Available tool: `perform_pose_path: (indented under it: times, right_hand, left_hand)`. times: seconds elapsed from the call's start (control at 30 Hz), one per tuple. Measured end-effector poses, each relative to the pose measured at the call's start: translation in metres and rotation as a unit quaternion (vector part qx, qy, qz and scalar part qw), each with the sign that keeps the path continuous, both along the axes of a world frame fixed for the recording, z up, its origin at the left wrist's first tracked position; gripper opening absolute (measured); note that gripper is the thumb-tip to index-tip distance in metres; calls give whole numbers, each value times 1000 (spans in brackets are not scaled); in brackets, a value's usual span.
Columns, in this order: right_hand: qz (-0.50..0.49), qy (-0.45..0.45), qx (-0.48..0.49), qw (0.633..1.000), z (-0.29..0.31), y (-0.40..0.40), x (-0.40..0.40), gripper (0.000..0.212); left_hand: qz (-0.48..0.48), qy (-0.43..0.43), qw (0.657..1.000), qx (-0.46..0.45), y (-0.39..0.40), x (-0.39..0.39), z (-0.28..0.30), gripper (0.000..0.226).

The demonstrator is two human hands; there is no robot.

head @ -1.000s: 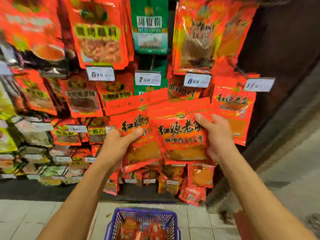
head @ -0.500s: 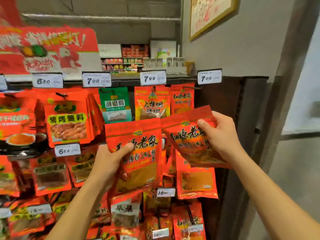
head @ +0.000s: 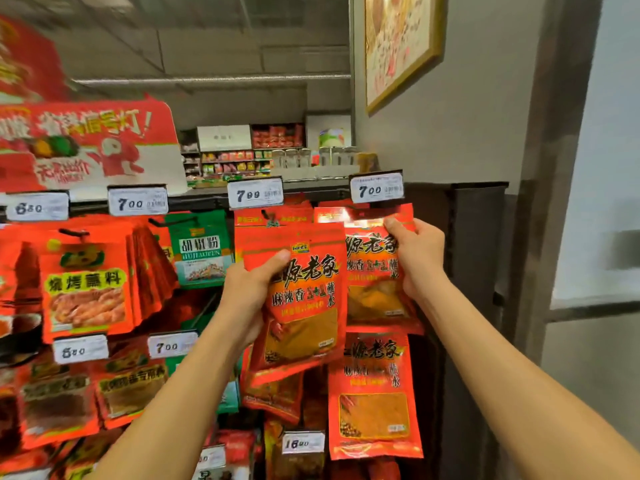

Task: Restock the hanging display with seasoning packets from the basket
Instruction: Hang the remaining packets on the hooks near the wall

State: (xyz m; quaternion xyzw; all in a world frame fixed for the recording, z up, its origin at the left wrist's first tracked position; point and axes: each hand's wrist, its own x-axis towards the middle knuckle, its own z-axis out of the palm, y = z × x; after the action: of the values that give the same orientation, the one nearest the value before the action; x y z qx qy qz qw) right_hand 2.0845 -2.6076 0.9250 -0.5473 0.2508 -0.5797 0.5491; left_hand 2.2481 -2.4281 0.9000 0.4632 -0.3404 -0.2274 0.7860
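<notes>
left hand (head: 247, 296) clamped on a stack of red seasoning packets (head: 304, 299), thumb across the front, held before the hanging display (head: 194, 202). right hand (head: 417, 256) pinches the top of another red packet (head: 372, 271) at the display's top right corner, just under the right price tag (head: 376, 188). basket not in view.

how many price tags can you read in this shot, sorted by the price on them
7.00 tags: 4
6.80 tags: 2
16-something tag: 1
Total: 7 readable tags; one more at the bottom edge is cut off and unreadable.
</notes>
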Motion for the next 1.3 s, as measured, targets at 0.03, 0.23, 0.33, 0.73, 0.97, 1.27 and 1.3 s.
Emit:
perform_pose_path:
  times: [0.03, 0.23, 0.33, 0.73, 0.97, 1.27, 1.3]
  right_hand:
    - [-9, -4, 7, 1000, 3, -3, 2, 11]
    - [-70, 15, 3, 997, 8, -14, 5, 16]
    - [-102, 24, -7, 994, 8, -15, 5, 23]
    - [-133, 55, 5, 990, 20, -30, 10, 33]
    - [-106, 111, -2, 988, 29, -36, 22, 15]
    - [40, 2, 56, 998, 14, -51, 8, 11]
    - [60, -4, 57, 997, 13, -52, 5, 20]
  left_hand:
    - [-3, -3, 1000, 4, -4, -1, 3, 19]
    - [-6, -12, 1000, 22, -16, -6, 9, 28]
    - [-5, -12, 1000, 16, -18, -6, 8, 30]
    - [-12, -29, 999, 19, -24, 3, 5, 34]
    - [-10, -34, 999, 17, -30, 3, -2, 31]
    - [-26, -132, 989, 61, -46, 5, 12, 14]
    - [-30, -136, 988, 62, -49, 2, 13, 12]
